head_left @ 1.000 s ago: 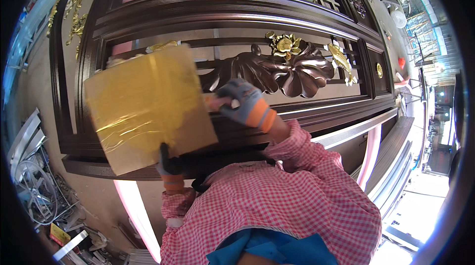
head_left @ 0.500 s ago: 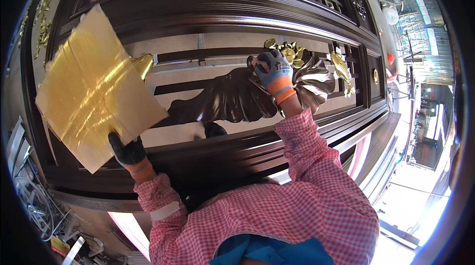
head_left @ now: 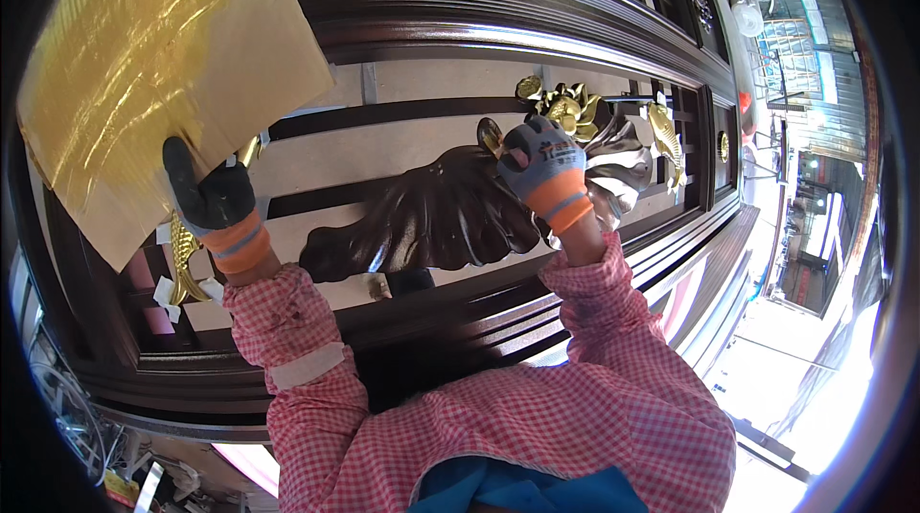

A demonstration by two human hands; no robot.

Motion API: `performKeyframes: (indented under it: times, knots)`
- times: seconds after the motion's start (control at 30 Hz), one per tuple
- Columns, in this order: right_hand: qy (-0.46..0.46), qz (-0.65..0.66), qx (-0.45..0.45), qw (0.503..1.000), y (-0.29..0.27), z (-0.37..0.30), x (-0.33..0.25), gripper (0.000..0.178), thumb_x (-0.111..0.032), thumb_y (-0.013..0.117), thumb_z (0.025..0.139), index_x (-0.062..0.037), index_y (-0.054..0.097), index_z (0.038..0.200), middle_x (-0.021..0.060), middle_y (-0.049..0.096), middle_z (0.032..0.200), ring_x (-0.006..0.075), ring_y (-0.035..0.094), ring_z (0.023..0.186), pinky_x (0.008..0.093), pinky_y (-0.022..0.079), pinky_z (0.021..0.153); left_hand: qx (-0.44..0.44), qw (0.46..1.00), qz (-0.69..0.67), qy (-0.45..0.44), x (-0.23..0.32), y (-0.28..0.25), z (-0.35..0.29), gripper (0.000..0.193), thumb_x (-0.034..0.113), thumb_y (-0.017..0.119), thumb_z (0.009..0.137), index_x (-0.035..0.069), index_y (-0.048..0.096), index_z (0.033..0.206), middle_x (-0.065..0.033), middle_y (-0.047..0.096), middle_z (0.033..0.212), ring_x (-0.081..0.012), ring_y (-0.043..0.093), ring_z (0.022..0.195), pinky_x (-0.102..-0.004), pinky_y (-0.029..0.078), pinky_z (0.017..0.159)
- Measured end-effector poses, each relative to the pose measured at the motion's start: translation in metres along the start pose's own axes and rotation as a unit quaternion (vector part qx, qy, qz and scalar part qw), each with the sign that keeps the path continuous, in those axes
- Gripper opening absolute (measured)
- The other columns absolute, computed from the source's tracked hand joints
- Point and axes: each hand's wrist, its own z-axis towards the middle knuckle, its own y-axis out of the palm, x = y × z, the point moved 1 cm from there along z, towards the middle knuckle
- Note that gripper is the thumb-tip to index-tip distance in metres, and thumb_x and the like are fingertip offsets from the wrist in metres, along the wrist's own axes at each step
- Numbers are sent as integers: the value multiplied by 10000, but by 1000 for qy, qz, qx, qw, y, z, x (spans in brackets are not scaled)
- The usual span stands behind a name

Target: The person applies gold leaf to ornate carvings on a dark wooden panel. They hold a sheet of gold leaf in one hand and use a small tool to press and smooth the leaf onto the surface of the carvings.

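My left hand [head_left: 213,189], in a grey, black and orange glove, grips the lower edge of a cardboard sheet [head_left: 220,72] smeared with gold paint. My gloved right hand [head_left: 544,160] has its fingers curled just below a gold lotus flower [head_left: 575,111]. What those fingers hold, if anything, is hidden. Touching or close by their tips is a small round bud [head_left: 490,136], dark with a gold edge. Under the right hand spreads a dark brown carved lotus leaf [head_left: 431,211], glossy and rippled. A second leaf [head_left: 621,157] lies to its right.
A dark brown metal panel [head_left: 479,44] with rails and bars surrounds the carvings. One gold fish [head_left: 664,141] hangs at the right; another gold fish [head_left: 184,259] is partly behind the cardboard. Metal scraps and cables [head_left: 72,417] lie at the lower left.
My left hand and the cardboard have moved up and to the left, uncovering the left fish's tail. My right hand has shifted slightly down and right, and the small bud shows more.
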Motion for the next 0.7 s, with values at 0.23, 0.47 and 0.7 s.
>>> performKeyframes:
  times: [0.23,0.47,0.7]
  knots:
    - [-24,5,41,999,1,9,-12,250,-351,695,744,-162,668,905,78,590,990,287,601,967,423,520,783,23,989,-130,-70,-23,10,6,539,116,725,867,89,487,1350,-166,544,1332,-282,584,1156,-392,480,1013]
    - [-54,5,79,995,2,18,-11,247,-333,695,743,-137,669,892,81,597,968,290,611,931,425,525,758,-21,995,72,60,-48,47,22,494,68,725,833,37,541,1291,-166,609,1238,-271,633,1060,-371,511,927]
    - [-45,57,115,991,6,24,-8,259,-351,716,752,-138,672,893,86,609,987,287,618,922,413,530,743,-73,958,230,155,-66,71,35,552,108,752,842,34,509,1332,-119,602,1271,-203,606,1097,-312,493,965]
